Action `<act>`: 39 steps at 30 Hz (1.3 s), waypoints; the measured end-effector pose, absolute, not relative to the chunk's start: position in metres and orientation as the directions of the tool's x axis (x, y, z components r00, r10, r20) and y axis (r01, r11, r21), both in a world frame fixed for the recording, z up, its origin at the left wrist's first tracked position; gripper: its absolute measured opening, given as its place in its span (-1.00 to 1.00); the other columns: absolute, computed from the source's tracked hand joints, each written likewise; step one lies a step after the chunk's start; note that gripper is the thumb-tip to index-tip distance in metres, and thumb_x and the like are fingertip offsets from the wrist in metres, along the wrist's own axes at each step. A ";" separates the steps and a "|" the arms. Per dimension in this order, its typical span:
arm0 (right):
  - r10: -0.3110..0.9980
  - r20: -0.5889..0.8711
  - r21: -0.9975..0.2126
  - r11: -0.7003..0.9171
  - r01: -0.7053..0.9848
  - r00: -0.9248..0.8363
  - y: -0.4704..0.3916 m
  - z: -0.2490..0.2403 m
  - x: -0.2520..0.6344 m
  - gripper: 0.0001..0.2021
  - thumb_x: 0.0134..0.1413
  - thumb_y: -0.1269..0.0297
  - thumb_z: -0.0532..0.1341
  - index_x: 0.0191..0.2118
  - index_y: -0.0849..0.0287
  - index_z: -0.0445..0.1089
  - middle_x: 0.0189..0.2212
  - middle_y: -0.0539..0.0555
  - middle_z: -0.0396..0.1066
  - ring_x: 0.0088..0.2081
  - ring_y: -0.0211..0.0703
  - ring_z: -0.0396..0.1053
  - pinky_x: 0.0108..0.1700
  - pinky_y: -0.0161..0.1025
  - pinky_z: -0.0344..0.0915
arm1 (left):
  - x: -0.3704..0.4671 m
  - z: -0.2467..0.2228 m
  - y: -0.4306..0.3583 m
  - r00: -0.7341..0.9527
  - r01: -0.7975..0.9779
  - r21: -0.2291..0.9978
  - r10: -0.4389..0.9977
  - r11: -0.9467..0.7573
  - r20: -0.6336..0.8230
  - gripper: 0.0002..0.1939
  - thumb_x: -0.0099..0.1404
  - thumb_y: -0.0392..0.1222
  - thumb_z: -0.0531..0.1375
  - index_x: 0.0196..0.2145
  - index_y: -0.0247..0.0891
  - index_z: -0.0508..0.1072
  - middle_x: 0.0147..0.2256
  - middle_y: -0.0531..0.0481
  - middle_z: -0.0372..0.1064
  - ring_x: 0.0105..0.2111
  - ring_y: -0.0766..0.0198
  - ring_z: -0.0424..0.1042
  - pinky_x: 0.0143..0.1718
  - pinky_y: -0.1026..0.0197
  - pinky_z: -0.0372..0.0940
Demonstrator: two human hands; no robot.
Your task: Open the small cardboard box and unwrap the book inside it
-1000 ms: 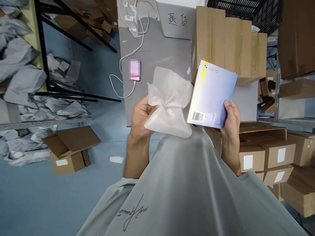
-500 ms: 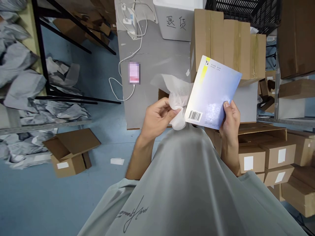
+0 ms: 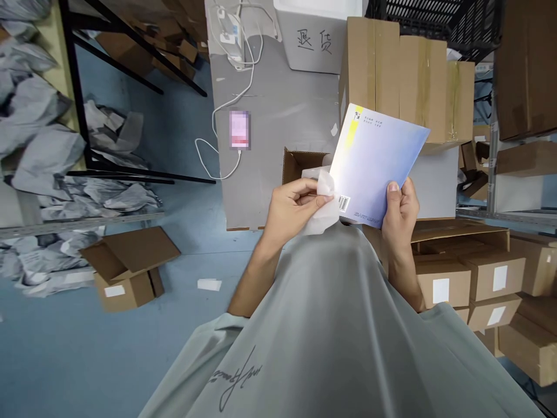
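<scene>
Tilted in front of me is a thin book point(image 3: 374, 165) with a pale blue-violet cover, a yellow strip and a barcode near its lower left corner. My right hand point(image 3: 399, 212) grips its lower right edge, thumb on the cover. Thumb and fingers of my left hand point(image 3: 293, 212) pinch a crumpled, translucent white wrapper point(image 3: 324, 219), which touches the book's lower left corner and partly covers the barcode. Just beyond, an open cardboard box point(image 3: 292, 165) on the grey table point(image 3: 278, 104) is partly hidden by the wrapper and book.
A phone point(image 3: 239, 130) on a white cable lies at the table's left. Behind are a white bin point(image 3: 311, 43), taped cartons point(image 3: 385, 69) and a black crate point(image 3: 435, 23). Cartons point(image 3: 441, 278) are stacked at the right. An open carton point(image 3: 126, 284) stands on the floor at left.
My left hand has moved right with the wrapper, which is now bunched against the book's corner. The book has shifted slightly left and down, and more of the open box shows.
</scene>
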State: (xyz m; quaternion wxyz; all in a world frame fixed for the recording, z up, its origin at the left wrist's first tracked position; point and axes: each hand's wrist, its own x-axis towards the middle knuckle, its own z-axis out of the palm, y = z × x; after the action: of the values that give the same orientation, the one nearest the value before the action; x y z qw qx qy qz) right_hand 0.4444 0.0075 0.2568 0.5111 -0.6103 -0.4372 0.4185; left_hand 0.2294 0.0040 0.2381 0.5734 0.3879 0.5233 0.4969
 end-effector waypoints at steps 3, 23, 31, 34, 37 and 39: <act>0.967 -0.078 -0.990 -0.104 0.099 0.241 0.008 0.259 0.440 -0.57 0.33 -0.33 0.33 -0.15 -0.06 0.48 -0.21 0.05 0.45 -0.01 0.07 0.49 0.10 0.02 0.55 | 0.230 0.235 0.009 -0.065 -0.176 0.959 0.969 0.222 -0.236 -0.66 0.13 0.04 0.64 -0.28 -0.21 0.74 -0.24 -0.09 0.72 -0.20 0.10 0.72 -0.12 0.08 0.63; 0.962 0.116 -0.960 0.044 0.278 0.245 0.010 0.244 0.435 -0.58 0.49 -0.17 0.23 -0.30 0.04 0.37 -0.43 -0.08 0.22 -0.42 -0.24 0.19 -0.36 -0.24 0.28 | 0.223 0.226 0.011 0.038 -0.180 0.949 0.966 0.257 -0.254 -0.52 0.17 0.28 0.60 -0.26 -0.21 0.80 -0.27 -0.13 0.73 -0.32 0.11 0.65 -0.30 0.13 0.56; 0.949 0.092 -0.974 0.022 0.227 0.302 0.017 0.245 0.438 -0.61 0.44 -0.16 0.27 -0.28 0.04 0.39 -0.43 -0.09 0.22 -0.39 -0.23 0.26 -0.30 -0.24 0.39 | 0.216 0.222 -0.011 0.144 -0.058 0.949 0.943 0.311 -0.300 -0.41 0.20 0.40 0.52 -0.26 -0.26 0.80 -0.31 -0.12 0.69 -0.36 0.19 0.56 -0.35 0.21 0.46; 0.951 0.063 -0.980 0.001 0.200 0.303 0.018 0.241 0.438 -0.63 0.42 -0.15 0.29 -0.28 0.03 0.41 -0.43 -0.08 0.23 -0.36 -0.20 0.30 -0.27 -0.22 0.42 | 0.210 0.223 -0.014 0.163 -0.010 0.947 0.935 0.320 -0.314 -0.42 0.22 0.39 0.51 -0.27 -0.26 0.79 -0.33 -0.11 0.66 -0.38 0.21 0.52 -0.38 0.23 0.41; 0.939 0.059 -0.984 -0.003 0.180 0.338 0.020 0.238 0.440 -0.65 0.42 -0.13 0.29 -0.27 0.03 0.43 -0.42 -0.06 0.29 -0.33 -0.17 0.35 -0.24 -0.20 0.46 | 0.201 0.223 -0.015 0.185 0.000 0.939 0.923 0.343 -0.337 -0.48 0.21 0.31 0.54 -0.30 -0.26 0.78 -0.34 -0.09 0.65 -0.40 0.23 0.50 -0.40 0.24 0.38; 0.932 0.055 -0.987 -0.004 0.162 0.359 0.022 0.237 0.443 -0.66 0.41 -0.12 0.29 -0.26 0.03 0.45 -0.37 -0.04 0.37 -0.28 -0.14 0.41 -0.18 -0.17 0.50 | 0.196 0.224 -0.015 0.194 -0.051 0.926 0.913 0.374 -0.358 -0.53 0.15 0.24 0.59 -0.34 -0.26 0.76 -0.39 -0.07 0.63 -0.44 0.24 0.48 -0.44 0.25 0.34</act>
State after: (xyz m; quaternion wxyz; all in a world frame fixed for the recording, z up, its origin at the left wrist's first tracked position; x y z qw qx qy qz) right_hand 0.4430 0.0223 0.2369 0.5482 -0.6155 -0.4444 0.3510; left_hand 0.1962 -0.0151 0.2239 0.6493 0.4186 0.5151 0.3713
